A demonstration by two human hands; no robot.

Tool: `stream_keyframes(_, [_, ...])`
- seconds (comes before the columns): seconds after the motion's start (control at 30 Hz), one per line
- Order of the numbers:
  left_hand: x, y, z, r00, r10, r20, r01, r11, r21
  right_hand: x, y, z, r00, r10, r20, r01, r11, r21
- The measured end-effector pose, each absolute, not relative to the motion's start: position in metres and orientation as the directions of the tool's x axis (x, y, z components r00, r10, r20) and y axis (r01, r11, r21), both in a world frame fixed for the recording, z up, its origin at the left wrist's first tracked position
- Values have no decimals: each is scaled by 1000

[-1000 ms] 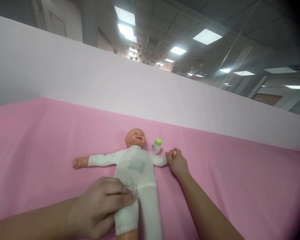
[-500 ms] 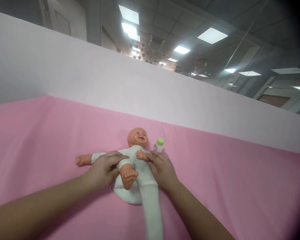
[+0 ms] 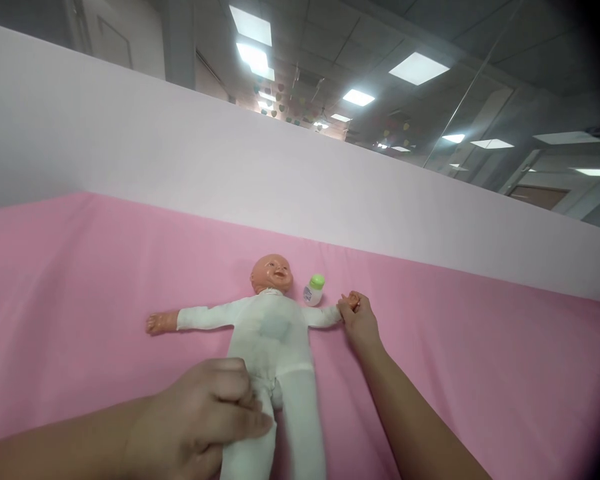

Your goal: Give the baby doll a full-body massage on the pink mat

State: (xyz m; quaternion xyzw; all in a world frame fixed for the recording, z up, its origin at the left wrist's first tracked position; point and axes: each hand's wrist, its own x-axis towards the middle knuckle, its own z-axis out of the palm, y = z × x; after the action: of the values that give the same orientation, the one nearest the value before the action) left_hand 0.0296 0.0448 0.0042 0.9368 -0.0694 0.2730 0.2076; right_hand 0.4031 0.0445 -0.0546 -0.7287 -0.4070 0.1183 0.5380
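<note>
A baby doll (image 3: 276,343) with a white cloth body lies on its back on the pink sheet, its arms stretched out sideways. My right hand (image 3: 363,325) is closed around the doll's hand at the right. Lower down, my left hand (image 3: 210,417) has its fingers curled over the doll's leg on the left side, near the thigh; its fingertips are partly hidden. Between the doll's head and my right hand is a small bottle (image 3: 313,293) with a green cap. The doll's feet are out of view.
A pink sheet (image 3: 455,373) covers the surface under the doll. Behind it runs a pale, low wall (image 3: 280,180), with glass (image 3: 480,133) above and lit ceiling panels beyond.
The doll's raised leg has come down straight, and my left hand has moved down onto it. My right hand has drawn the doll's arm outward from its chest.
</note>
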Motion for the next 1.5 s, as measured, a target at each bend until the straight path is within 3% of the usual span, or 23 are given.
stream_keyframes(0.07, [31, 41, 4, 857, -47, 514, -252, -907, 337, 416, 47, -60, 637, 744, 204, 529, -230, -817])
stream_keyframes(0.17, [31, 42, 1, 847, -30, 531, -243, -910, 336, 420, 49, -63, 614, 759, 216, 591, -262, -763])
stream_keyframes(0.23, [30, 44, -2, 827, -8, 563, -228, -919, 322, 413, 48, -60, 623, 741, 250, 562, -201, -803])
stream_keyframes(0.33, [29, 47, -6, 777, 27, 630, -198, -938, 285, 392, 43, -51, 591, 737, 326, 467, 17, -884])
stream_keyframes(0.43, [30, 53, -10, 737, 100, 668, -143, -944, 298, 365, 35, -41, 516, 736, 438, 485, 171, -858])
stream_keyframes(0.5, [30, 61, -13, 720, 176, 671, -71, -944, 323, 349, 31, -37, 425, 756, 499, 615, 163, -771])
stream_keyframes(0.6, [30, 81, -19, 680, 372, 632, 130, -910, 394, 331, 30, -39, 146, 795, 589, 824, 231, -517])
stream_keyframes(0.7, [30, 101, -26, 650, 532, 542, 240, -821, 518, 321, 33, -46, -93, 777, 622, 886, 350, -304])
stream_keyframes(0.77, [31, 109, -28, 654, 556, 513, 220, -789, 574, 319, 34, -48, -113, 774, 623, 898, 348, -270])
stream_keyframes(0.87, [31, 110, -29, 654, 537, 533, 190, -798, 571, 320, 34, -47, -32, 793, 609, 887, 303, -348])
stream_keyframes(0.97, [28, 100, -24, 666, 446, 597, 136, -861, 490, 329, 33, -43, 139, 805, 577, 818, 236, -525])
stream_keyframes(1.07, [25, 83, -16, 713, 302, 633, -10, -898, 440, 346, 34, -42, 348, 803, 484, 638, 175, -750])
stream_keyframes(1.17, [25, 64, -6, 788, 154, 596, -151, -890, 429, 369, 37, -44, 469, 794, 388, 465, 151, -872])
stream_keyframes(1.27, [29, 47, 4, 850, 25, 527, -200, -909, 366, 393, 42, -49, 593, 752, 289, 457, -19, -889])
stream_keyframes(1.37, [33, 39, 9, 875, -38, 482, -205, -932, 298, 409, 44, -54, 614, 770, 174, 534, -242, -810])
stream_keyframes(1.5, [35, 38, 4, 870, -46, 492, -200, -943, 266, 413, 46, -57, 600, 783, 164, 557, -262, -788])
